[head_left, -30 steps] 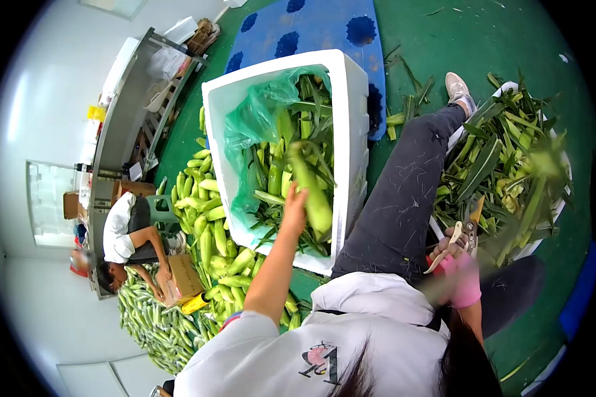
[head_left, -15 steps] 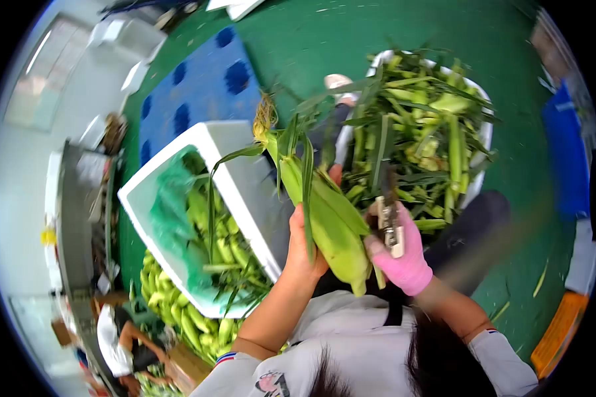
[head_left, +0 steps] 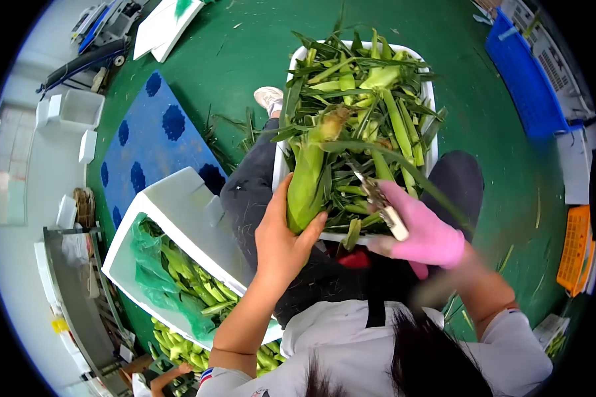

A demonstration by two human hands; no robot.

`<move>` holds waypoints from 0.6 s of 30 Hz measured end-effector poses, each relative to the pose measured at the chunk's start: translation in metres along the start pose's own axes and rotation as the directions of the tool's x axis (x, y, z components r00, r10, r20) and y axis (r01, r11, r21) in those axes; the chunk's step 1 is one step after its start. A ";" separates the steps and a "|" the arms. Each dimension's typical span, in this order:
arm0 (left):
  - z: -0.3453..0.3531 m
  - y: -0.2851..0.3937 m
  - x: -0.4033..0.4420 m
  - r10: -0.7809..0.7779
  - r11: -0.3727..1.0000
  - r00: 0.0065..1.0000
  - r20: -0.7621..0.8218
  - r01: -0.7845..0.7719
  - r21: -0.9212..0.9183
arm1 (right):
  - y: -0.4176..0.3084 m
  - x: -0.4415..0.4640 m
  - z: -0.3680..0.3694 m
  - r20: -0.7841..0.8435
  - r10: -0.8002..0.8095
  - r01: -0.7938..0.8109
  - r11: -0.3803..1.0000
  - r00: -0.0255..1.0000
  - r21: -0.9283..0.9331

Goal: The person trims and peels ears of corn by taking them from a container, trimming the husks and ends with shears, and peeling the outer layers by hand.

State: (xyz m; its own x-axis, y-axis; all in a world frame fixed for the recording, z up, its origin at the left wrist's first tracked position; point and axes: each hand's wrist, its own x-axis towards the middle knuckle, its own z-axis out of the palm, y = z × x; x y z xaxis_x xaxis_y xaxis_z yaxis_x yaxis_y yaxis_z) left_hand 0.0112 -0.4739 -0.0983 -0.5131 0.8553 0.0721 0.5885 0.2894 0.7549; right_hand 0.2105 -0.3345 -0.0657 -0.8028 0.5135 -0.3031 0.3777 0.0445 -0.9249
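My left hand (head_left: 281, 231) is wrapped round the lower part of a green ear of corn (head_left: 303, 182) in its husk, tip with brown silk pointing away from me. My right hand (head_left: 427, 221), in a pink glove, is closed on pruning shears (head_left: 383, 200) with pale handles. Their blades point up and left, a short way right of the ear, and I cannot tell whether they touch a leaf. Under both hands stands a white tub (head_left: 432, 99) heaped with husks, leaves and stalks (head_left: 397, 122).
On my left a white foam box (head_left: 179, 182) lined with green plastic holds corn. More ears lie in a pile (head_left: 179, 347) behind it, near another person's arm (head_left: 169, 378). A blue pallet (head_left: 155, 142) lies on the green floor. Blue (head_left: 526, 76) and orange crates (head_left: 571, 248) stand at right.
The view has turned. The ear has moved up and left over the tub's near edge and stands more upright. The shears have come away from its lower end, blades now pointing up-left.
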 end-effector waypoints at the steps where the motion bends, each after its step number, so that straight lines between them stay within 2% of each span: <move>1: -0.006 0.007 0.000 0.019 0.997 0.999 0.036 -0.022 0.073 | 0.007 0.006 0.003 -0.011 -0.019 0.017 0.994 1.000 -0.105; 2: -0.012 0.014 0.001 0.035 0.988 0.997 0.068 -0.044 0.145 | 0.013 0.012 0.007 -0.021 -0.037 0.032 0.977 0.999 -0.209; 3: -0.017 0.017 0.001 0.044 0.975 0.994 0.101 -0.065 0.215 | 0.014 0.019 0.004 0.023 -0.130 0.132 0.976 0.991 -0.173; 4: -0.021 0.014 0.002 0.055 0.982 0.980 0.189 -0.088 0.170 | 0.016 0.026 0.001 0.068 -0.220 0.227 0.965 0.973 -0.132; 5: -0.026 0.010 0.005 0.066 0.987 0.960 0.270 -0.102 0.121 | 0.025 0.028 -0.001 0.095 -0.223 0.240 0.938 0.970 -0.250; 6: -0.031 0.006 0.008 0.077 0.992 0.936 0.345 -0.108 0.072 | 0.030 0.034 0.000 0.089 -0.292 0.305 0.922 0.952 -0.239; 9: -0.040 -0.005 0.018 0.047 0.998 0.881 0.470 -0.025 -0.053 | 0.047 0.028 0.010 0.143 -0.105 0.119 0.988 0.984 -0.097; 10: -0.042 -0.006 0.022 0.058 0.996 0.857 0.513 -0.016 -0.085 | 0.054 0.023 0.019 0.123 -0.076 0.067 0.995 0.990 0.076; 11: -0.041 -0.006 0.022 0.009 0.994 0.853 0.523 0.051 -0.100 | 0.054 0.014 0.021 0.174 0.063 -0.109 0.956 0.983 0.273; 12: -0.040 -0.008 0.023 -0.008 0.985 0.871 0.491 0.090 -0.144 | 0.048 0.005 0.020 0.249 0.187 -0.284 0.847 0.950 0.449; 14: -0.036 -0.017 0.020 -0.051 0.958 0.898 0.437 0.168 -0.232 | 0.047 -0.011 0.026 0.301 0.252 -0.386 0.721 0.920 0.575; 15: -0.033 -0.021 0.017 -0.091 0.933 0.922 0.377 0.211 -0.292 | 0.054 -0.017 0.035 0.333 0.093 -0.328 0.549 0.938 0.769; 16: -0.030 -0.023 0.015 -0.113 0.925 0.931 0.348 0.226 -0.306 | 0.058 -0.023 0.041 0.311 0.040 -0.275 0.586 0.950 0.763; 18: -0.017 -0.022 0.010 -0.153 0.900 0.942 0.297 0.257 -0.351 | 0.055 -0.023 0.051 0.235 0.046 -0.202 0.682 0.971 0.703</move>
State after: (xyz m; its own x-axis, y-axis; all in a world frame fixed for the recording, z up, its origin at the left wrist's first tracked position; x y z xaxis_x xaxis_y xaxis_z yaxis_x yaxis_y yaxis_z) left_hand -0.0174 -0.4792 -0.1036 -0.3880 0.8894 -0.2418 0.1788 0.3300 0.9269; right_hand 0.2265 -0.3872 -0.1215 -0.8705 0.2994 -0.3906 0.0957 -0.6755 -0.7311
